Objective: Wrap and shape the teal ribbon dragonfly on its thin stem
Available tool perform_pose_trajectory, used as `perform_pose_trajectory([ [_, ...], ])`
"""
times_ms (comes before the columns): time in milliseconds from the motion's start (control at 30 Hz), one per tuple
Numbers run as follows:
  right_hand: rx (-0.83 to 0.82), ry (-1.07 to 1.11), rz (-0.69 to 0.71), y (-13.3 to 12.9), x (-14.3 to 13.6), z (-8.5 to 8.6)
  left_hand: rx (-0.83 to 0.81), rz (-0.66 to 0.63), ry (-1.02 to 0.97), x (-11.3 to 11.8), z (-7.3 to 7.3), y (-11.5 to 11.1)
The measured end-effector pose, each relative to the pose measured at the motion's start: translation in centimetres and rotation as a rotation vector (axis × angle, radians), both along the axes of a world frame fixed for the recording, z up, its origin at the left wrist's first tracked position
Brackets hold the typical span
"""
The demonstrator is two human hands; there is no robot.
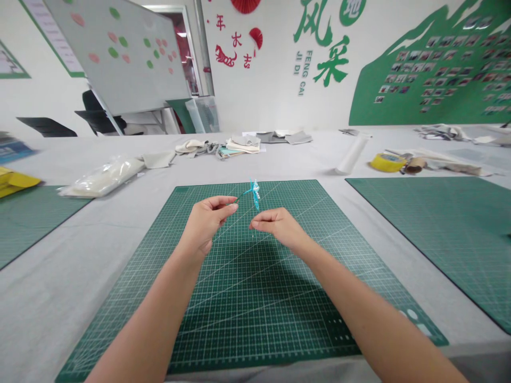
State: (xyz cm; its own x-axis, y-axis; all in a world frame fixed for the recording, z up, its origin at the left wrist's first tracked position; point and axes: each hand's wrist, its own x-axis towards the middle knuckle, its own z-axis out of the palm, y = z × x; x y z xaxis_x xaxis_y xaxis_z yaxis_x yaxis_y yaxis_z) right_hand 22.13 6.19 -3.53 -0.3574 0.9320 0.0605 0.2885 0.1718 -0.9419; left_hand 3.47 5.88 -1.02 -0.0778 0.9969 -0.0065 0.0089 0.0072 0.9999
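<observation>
A small light-blue flower (pixel 255 194) with a glittery pale part is held up above the green cutting mat (pixel 223 324). My left hand (pixel 204 222) pinches its thin dark-green stem (pixel 241 197) between thumb and fingers, so the flower tilts to the right. Just below the lowest blue petal, my right hand (pixel 279 226) has thumb and forefinger pressed together. What those fingertips hold is too fine to make out; a tiny pale speck shows beneath them.
More cutting mats lie left and right (pixel 431 229). Behind are a plastic-wrapped packet (pixel 106 176), folded cloth pieces (pixel 243 143), a white roll (pixel 353 154), a yellow tape roll (pixel 388 162) and a brown cardboard tube (pixel 415 165). A yellow packet (pixel 16 182) sits far left.
</observation>
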Motion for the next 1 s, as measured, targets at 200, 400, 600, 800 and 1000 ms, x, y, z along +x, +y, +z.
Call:
perform_pose_trajectory([
  [200,0.542,-0.231,-0.012,-1.8,-0.2,0.8,0.030,0.076,0.098,-0.2,0.2,0.1],
  [400,0.678,-0.201,-0.118,-2.5,0.2,1.1,0.082,-0.012,0.238,0.1,0.2,-0.2],
  [600,0.755,-0.231,-0.189,-2.6,0.5,1.4,0.116,-0.145,0.402,0.4,0.0,-0.4],
  [800,0.795,-0.219,-0.234,-2.3,0.7,1.4,0.196,-0.278,0.613,0.7,0.4,-1.0],
  [1000,0.743,-0.231,-0.267,-1.7,0.8,0.9,0.250,-0.406,0.698,0.8,0.5,-1.3],
])
